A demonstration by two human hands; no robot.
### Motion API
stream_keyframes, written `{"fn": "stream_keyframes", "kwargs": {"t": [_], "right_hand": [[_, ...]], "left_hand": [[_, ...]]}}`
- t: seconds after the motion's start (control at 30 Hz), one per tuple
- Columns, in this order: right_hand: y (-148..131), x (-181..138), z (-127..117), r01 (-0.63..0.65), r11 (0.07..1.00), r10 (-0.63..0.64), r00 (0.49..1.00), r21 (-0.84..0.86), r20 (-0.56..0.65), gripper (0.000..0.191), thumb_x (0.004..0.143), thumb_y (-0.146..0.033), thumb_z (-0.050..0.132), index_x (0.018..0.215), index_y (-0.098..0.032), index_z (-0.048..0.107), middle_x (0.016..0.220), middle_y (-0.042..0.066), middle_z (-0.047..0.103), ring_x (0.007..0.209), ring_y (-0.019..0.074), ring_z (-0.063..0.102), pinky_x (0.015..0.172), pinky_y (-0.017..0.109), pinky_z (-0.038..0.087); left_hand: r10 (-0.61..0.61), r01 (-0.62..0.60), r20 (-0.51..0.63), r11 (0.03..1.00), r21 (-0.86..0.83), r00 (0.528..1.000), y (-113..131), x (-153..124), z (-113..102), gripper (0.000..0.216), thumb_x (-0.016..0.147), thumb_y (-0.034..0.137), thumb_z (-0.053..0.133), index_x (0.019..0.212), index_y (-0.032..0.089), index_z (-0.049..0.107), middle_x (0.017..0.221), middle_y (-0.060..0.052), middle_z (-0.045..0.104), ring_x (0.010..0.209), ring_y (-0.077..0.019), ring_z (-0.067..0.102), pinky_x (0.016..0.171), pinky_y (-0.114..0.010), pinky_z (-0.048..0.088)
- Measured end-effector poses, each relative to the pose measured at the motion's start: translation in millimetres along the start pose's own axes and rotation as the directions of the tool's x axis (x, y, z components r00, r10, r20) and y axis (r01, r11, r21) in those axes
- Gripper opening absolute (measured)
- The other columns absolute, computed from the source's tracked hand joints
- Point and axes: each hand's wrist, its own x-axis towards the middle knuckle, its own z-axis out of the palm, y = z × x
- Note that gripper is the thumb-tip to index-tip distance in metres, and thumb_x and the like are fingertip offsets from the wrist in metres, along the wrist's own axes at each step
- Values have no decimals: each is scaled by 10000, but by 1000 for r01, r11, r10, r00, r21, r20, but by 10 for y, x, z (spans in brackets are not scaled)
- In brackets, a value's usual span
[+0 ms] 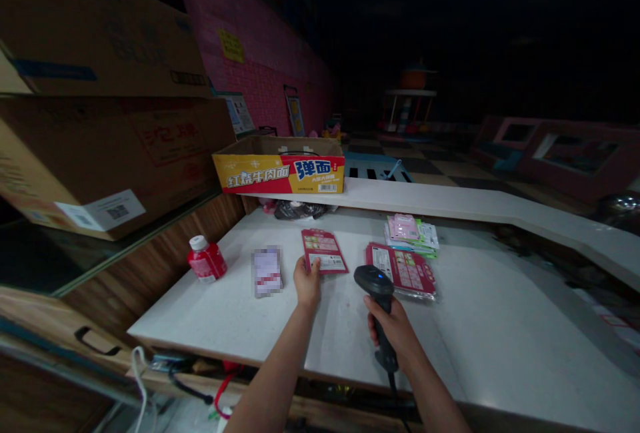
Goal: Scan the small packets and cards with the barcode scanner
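The fingers of a person's left hand (307,281) pinch the lower edge of a dark-red printed packet (323,245) at the centre of the frame, thumb on top, while those of the right hand (391,324) are wrapped around a black handheld barcode scanner (374,280), its blue light aglow, right of centre. Across the white worktop (220,316), matching packets (413,270) lie stacked beyond the scanner at right, and a red bottle (207,261) with a white cap sits at left. An open-topped beef-noodle carton (280,174) rests on the ledge (440,196) at upper centre.
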Motion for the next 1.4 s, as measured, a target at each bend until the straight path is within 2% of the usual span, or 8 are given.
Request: {"fn": "stream_keyframes", "kwargs": {"t": [0.13,0.23,0.33,0.43,0.5,0.83,1.23,1.4], "right_hand": [[16,-15,-51,-9,1000,9,1000,7,11,525,610,-648,736,746,-199,500,448,-60,539,324,104,474,307,204,370],[8,-45,-64,-3,1000,3,1000,13,-5,518,623,-646,732,748,-198,506,455,-55,543,333,104,477,315,206,379],[-15,-93,-66,6,1000,-6,1000,17,-15,515,626,-646,732,737,-193,514,456,-54,538,335,100,469,316,206,376],[-41,-137,-79,18,999,-16,999,36,-37,504,629,-634,739,729,-193,518,468,-51,543,345,97,471,321,203,375],[-51,-151,-100,17,999,-15,999,41,-47,499,621,-629,747,696,-194,514,460,-47,536,344,98,468,320,207,376],[-44,-135,-249,14,997,-4,992,78,-130,534,570,-660,767,670,-205,507,467,-42,546,344,101,476,324,212,382],[34,-160,-444,-5,994,21,989,106,-145,506,628,-637,754,643,-189,522,477,-37,544,358,95,479,341,215,390],[101,-84,-772,-11,941,55,991,339,-123,493,602,-580,811,793,-192,573,506,-57,548,373,81,466,351,192,381]], "left_hand": [[70,-48,-78,964,260,994,59,-21,-27,452,842,381,532,1207,116,555,1096,-150,639,1033,-271,612,919,-416,491],[197,-99,-111,813,574,974,162,-93,-38,451,854,272,506,1278,122,546,1222,-175,547,1192,-308,499,1020,-474,405],[273,-235,77,614,754,959,285,-212,-4,394,880,242,475,1250,184,595,1305,-152,496,1249,-309,427,1045,-466,363],[219,-416,354,457,786,909,365,-323,57,329,921,337,431,1075,215,695,1217,-140,560,1163,-315,471,1000,-467,374],[160,-448,421,399,800,893,375,-362,92,381,933,394,396,1014,204,715,1119,-149,599,1103,-323,498,965,-484,381],[50,-257,257,366,894,965,213,-286,164,560,917,432,416,1365,116,533,1455,-232,437,1373,-419,333,1111,-576,208],[93,-259,242,378,889,966,303,-325,142,563,890,402,444,1307,45,567,1361,-286,490,1376,-440,315,1124,-616,153],[191,-333,283,337,880,940,297,-308,151,467,892,349,469,1278,115,587,1359,-240,501,1364,-397,336,1115,-604,197]]}}
